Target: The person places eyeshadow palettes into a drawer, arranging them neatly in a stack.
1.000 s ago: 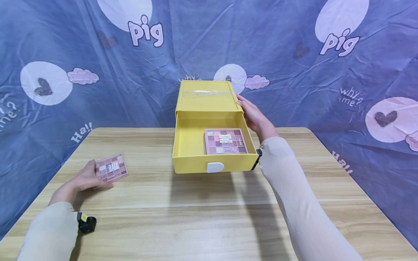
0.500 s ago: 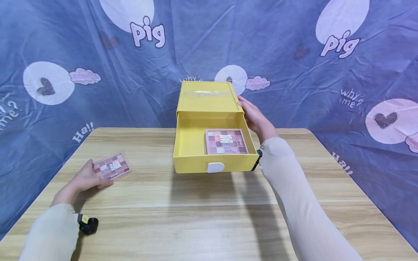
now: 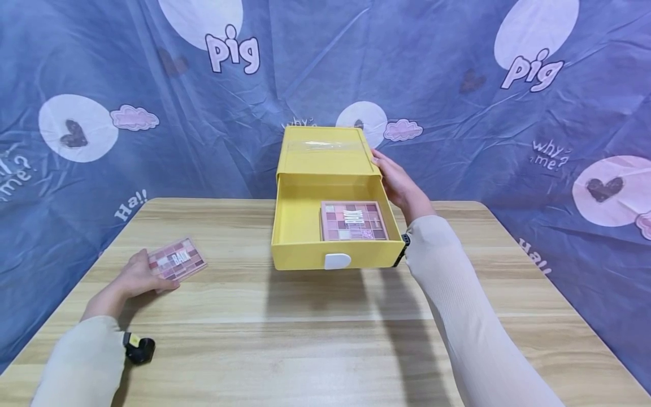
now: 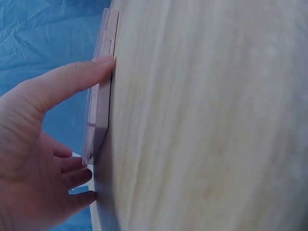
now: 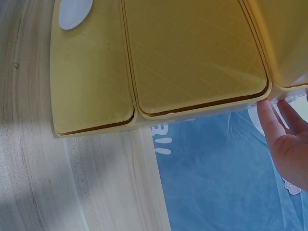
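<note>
- Head view: your left hand [image 3: 133, 277] pinches a pink makeup palette [image 3: 177, 259] lying on the worktop [image 3: 305, 333], well left of the yellow box [image 3: 325, 155].
- Your right hand [image 3: 399, 182] rests with straight fingers, holding nothing, against the yellow box's right side.
- Its drawer [image 3: 297, 226] stands open, a second palette [image 3: 353, 220] already inside.
- One palette looks stowed; the one left of the box is not.
</note>
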`<state>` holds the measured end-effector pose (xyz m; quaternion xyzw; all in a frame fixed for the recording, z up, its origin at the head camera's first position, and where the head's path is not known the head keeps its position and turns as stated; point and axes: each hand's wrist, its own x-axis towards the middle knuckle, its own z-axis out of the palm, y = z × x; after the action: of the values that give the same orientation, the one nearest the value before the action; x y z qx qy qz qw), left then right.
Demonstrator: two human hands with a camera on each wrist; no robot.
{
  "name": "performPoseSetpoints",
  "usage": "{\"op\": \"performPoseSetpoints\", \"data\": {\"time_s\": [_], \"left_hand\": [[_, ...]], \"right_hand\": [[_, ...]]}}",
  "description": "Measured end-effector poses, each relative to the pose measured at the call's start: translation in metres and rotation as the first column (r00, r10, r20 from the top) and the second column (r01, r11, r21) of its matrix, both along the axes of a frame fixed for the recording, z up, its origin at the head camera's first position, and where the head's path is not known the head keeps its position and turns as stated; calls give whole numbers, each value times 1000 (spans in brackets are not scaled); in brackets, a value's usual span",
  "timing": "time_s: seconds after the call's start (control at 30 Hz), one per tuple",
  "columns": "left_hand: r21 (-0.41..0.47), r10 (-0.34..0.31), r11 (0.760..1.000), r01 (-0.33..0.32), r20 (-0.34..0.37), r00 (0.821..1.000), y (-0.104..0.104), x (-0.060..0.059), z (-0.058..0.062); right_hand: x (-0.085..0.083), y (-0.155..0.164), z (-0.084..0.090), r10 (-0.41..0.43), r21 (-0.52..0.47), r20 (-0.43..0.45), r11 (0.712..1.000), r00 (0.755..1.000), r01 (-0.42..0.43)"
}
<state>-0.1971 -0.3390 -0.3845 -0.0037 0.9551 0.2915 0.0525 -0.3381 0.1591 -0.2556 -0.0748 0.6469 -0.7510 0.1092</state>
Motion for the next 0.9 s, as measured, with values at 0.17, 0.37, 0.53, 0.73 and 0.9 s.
{"op": "performPoseSetpoints", "data": {"time_s": [0.17, 0.37, 0.53, 0.73, 0.9], "left_hand": [[23, 1, 1000, -1, -5, 1000, 0, 0, -1], [33, 19, 999, -18, -18, 1000, 1, 1, -1], [24, 37, 999, -36, -38, 999, 3, 1, -1], [20, 53, 998, -52, -42, 998, 2, 1, -1], [39, 76, 996, -75, -32, 997, 3, 0, 0]], "right_hand": [[0, -1, 0, 1, -8, -8, 1000, 1000, -1], [1, 0, 0, 3, -9, -12, 1000, 1000, -3], [0, 0, -1, 5, -1, -8, 1000, 1000, -5], [1, 0, -1, 0, 4, 0, 1000, 1000, 0], [1, 1, -1, -5, 8, 2, 1000, 1000, 5]]}}
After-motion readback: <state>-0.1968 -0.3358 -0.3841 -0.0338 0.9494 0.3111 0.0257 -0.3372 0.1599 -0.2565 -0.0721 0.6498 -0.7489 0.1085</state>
